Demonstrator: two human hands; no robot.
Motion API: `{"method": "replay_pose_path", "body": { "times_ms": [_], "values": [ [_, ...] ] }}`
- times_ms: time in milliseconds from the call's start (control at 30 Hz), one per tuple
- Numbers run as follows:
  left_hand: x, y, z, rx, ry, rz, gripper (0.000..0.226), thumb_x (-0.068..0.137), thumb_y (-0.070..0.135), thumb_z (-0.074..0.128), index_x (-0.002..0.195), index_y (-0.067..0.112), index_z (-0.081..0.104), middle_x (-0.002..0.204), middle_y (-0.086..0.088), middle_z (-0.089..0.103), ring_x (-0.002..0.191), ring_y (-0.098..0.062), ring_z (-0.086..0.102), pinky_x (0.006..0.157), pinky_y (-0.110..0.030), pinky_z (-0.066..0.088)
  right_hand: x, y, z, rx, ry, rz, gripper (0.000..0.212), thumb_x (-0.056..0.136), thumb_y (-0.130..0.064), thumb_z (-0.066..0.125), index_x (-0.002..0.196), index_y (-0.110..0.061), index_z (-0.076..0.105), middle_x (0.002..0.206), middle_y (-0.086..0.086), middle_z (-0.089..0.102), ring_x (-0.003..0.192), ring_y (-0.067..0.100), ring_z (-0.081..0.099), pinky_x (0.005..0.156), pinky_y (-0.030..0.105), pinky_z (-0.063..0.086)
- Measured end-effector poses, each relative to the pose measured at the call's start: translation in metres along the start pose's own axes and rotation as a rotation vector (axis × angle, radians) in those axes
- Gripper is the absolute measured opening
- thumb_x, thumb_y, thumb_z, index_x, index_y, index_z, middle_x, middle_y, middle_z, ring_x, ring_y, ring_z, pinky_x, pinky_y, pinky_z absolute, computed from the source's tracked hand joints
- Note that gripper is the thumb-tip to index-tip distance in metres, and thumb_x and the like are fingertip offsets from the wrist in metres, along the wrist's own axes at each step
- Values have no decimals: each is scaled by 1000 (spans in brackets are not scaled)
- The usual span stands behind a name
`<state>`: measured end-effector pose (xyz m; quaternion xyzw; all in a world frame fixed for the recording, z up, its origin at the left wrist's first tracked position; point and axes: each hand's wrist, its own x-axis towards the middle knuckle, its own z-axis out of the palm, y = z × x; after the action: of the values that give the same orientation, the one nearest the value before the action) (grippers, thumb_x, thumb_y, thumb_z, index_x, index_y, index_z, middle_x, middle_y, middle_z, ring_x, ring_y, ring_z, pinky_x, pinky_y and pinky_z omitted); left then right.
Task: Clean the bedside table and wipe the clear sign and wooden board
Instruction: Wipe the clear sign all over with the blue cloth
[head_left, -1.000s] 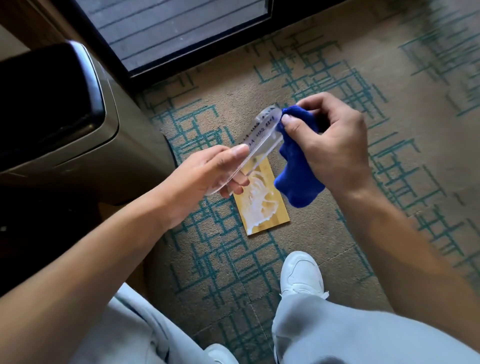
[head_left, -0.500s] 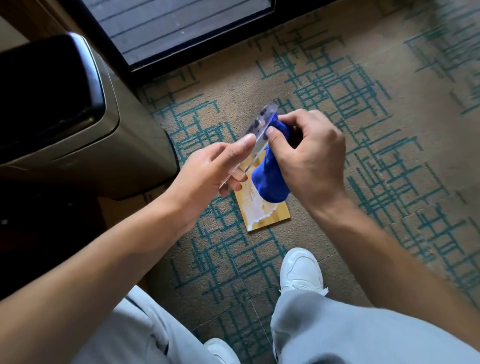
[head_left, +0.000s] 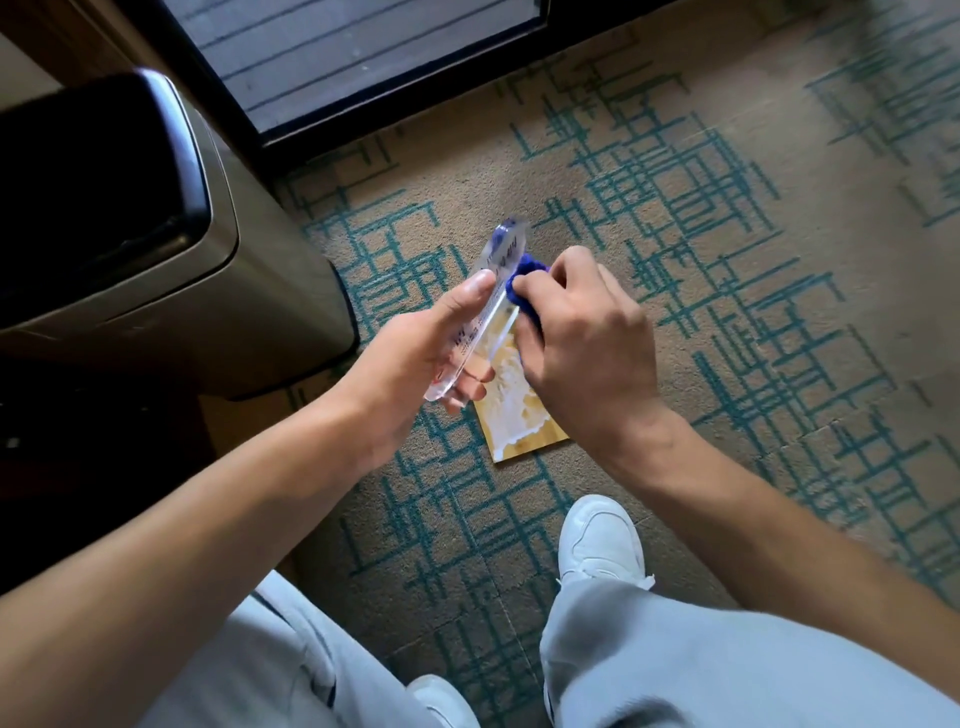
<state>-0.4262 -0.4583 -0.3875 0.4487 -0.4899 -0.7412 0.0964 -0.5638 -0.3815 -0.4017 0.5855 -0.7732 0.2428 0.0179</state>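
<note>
I find the clear sign (head_left: 488, 312) held in the air above the carpet (head_left: 727, 312), between the two hands, not resting on anything. Its long axis runs from the lower left, in the palm, up and away to the upper right, and its free end stands clear above both hands. The left hand (head_left: 415, 353) is clamped on the lower half, thumb along the near face and fingers behind. The right hand (head_left: 587, 338) is closed around a blue cloth (head_left: 524, 283), which is pressed against the sign's right face about midway up. From the cloth, the unwiped length lies up and away along that axis; I judge the next stroke would follow it, with the right hand working and the left only steadying.

The wooden board (head_left: 519, 410) lies flat on the carpet directly below the hands, partly hidden by them. It carries a pale smear, possibly foam or cleaner; I cannot be sure at this sharpness. I judge it not yet wiped.

Count: one sign, one cloth, one board, two hands, two white shoes (head_left: 600, 540). A dark-topped piece of furniture (head_left: 156, 270) stands at the left edge of the carpet; whether it is the bedside table I cannot say.
</note>
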Motion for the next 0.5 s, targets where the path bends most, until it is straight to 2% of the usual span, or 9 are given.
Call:
{"method": "replay_pose_path", "body": {
  "times_ms": [67, 133, 233, 333, 400, 433, 500],
  "values": [
    [4, 2, -3, -9, -36, 8, 67, 88, 59, 56, 129, 7, 63, 97, -20, 58, 80, -30, 53, 70, -39, 41, -3, -4, 1, 0, -21, -44, 7, 88, -12, 66, 90, -7, 70, 89, 12, 60, 75, 29, 59, 56, 33, 45],
    [7, 6, -10, -21, -80, 15, 62, 93, 57, 53, 133, 11, 62, 98, -18, 59, 75, -26, 57, 73, -38, 45, -4, -4, 1, 70, -62, -64, 10, 88, -16, 65, 92, -9, 71, 91, 10, 61, 76, 27, 60, 60, 30, 44],
    [11, 11, -20, -12, -138, 26, 44, 96, 54, 50, 123, 23, 66, 95, -7, 68, 75, -23, 62, 65, -33, 51, -6, 7, -2, 310, -128, 2, 17, 87, -22, 64, 99, -15, 74, 92, 4, 60, 77, 19, 59, 67, 26, 44],
    [16, 11, -32, -36, -85, 20, 40, 87, 44, 57, 118, 18, 56, 97, -7, 72, 80, -26, 69, 61, -33, 56, -14, 26, -1, 532, -105, 220, 16, 86, -17, 65, 99, -22, 74, 93, -2, 65, 83, 10, 60, 78, 19, 46],
    [22, 8, -42, -51, -11, 4, 40, 82, 33, 59, 116, 15, 50, 110, -16, 68, 95, -33, 70, 72, -47, 58, -18, 39, 2, 734, -143, 429, 15, 89, -13, 65, 98, -22, 72, 92, -3, 70, 84, 6, 64, 79, 21, 48],
    [25, 6, -47, -36, 17, 5, 33, 82, 28, 58, 111, 15, 51, 108, -18, 67, 96, -36, 69, 77, -53, 58, -20, 45, 4, 853, -163, 530, 14, 90, -11, 64, 99, -19, 72, 90, -3, 72, 81, 6, 65, 78, 23, 49],
    [34, 2, -57, 67, 77, 32, 8, 89, 20, 53, 96, 16, 55, 92, -9, 70, 83, -29, 71, 77, -48, 58, -23, 55, 9, 999, -164, 652, 12, 90, -11, 64, 97, -17, 72, 85, -4, 72, 77, 6, 63, 75, 24, 49]
  ]
}}
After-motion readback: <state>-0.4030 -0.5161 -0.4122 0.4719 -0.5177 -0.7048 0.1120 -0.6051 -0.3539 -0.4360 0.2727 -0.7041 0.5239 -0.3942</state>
